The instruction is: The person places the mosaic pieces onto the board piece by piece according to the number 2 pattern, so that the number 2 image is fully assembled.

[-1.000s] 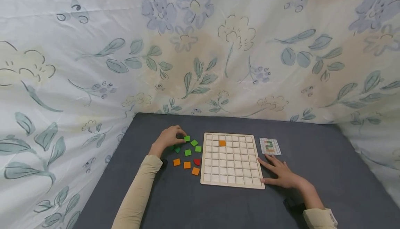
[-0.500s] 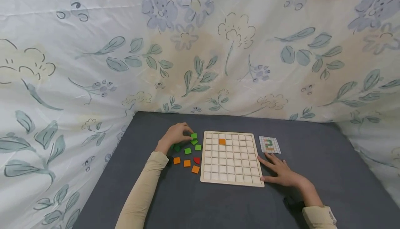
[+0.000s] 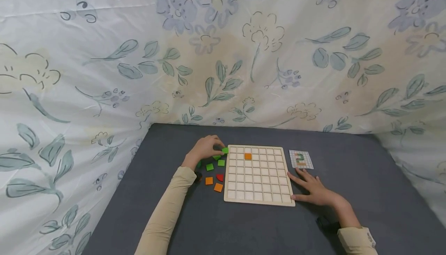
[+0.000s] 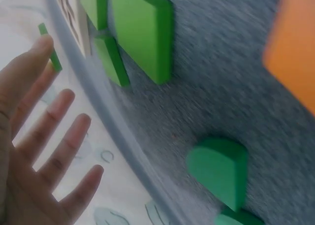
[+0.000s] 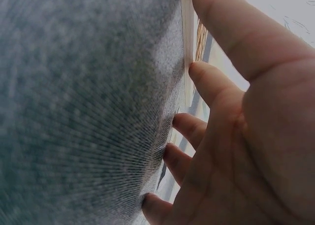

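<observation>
Nearest you, the dark worktop (image 3: pixel 258 231) is carrying orange square tiles (image 3: pixel 218 187), with a red quarter-round tile (image 3: pixel 219 177) lying just beyond. Across from them, your right hand (image 3: pixel 315 192) is spreading its fingers, thumb and index finger touching the right edge of the wooden grid board (image 3: pixel 257 188). That contact is worth using: a gentle press should be steadying the frame without skewing it.

Farther in, loose green square tiles (image 3: pixel 221 163) are lying left of the board, and dark green rounded tiles (image 4: pixel 216 168) are sitting near them, partly hidden from the head view by your left hand (image 3: pixel 205 147). That hand is pinching a bright green tile (image 3: pixel 225 150) between thumb and index finger, its other fingers standing apart. The tile is overlapping the board's far left corner; I cannot tell whether it is touching the rim. If you are seating it, you should be holding it lightly, clearing the rim, and squaring its corners to a cell before releasing.

The board is holding a seated orange tile (image 3: pixel 248 156), second row from the far edge, third column from the left. Beyond your right hand, a small printed grid card (image 3: pixel 301 159) is showing a coloured pattern.
</observation>
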`<action>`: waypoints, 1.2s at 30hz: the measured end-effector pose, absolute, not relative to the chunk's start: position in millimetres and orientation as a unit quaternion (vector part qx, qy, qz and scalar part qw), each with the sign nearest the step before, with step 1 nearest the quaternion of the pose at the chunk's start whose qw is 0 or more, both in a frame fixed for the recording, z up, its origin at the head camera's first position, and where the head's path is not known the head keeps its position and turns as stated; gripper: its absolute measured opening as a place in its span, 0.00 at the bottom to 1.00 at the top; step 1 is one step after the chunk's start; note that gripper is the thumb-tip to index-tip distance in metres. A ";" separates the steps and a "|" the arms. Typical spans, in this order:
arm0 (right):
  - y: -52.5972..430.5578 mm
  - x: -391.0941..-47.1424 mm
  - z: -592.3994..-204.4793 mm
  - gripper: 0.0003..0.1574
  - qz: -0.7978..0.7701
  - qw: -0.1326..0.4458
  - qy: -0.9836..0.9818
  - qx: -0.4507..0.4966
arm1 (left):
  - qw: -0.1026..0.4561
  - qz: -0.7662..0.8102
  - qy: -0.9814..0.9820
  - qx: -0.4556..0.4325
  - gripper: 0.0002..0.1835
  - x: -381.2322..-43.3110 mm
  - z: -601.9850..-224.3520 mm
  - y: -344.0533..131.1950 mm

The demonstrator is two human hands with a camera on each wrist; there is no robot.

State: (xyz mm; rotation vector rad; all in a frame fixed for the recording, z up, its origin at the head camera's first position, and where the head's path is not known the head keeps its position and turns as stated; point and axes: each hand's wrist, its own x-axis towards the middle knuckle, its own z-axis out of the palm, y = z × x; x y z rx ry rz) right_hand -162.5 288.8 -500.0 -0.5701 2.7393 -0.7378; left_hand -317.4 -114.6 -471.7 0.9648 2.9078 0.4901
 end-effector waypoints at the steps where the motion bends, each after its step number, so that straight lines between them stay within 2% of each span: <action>1: 288.6 -162.6 -499.7 0.50 -0.253 0.125 0.939 -0.195 | 0.020 0.158 0.936 0.313 0.15 -317.3 -471.3 -112.7; 36: 292.8 -171.0 -496.1 0.49 -0.265 0.132 0.932 -0.211 | 0.057 0.138 0.926 0.348 0.15 -321.8 -472.1 -62.2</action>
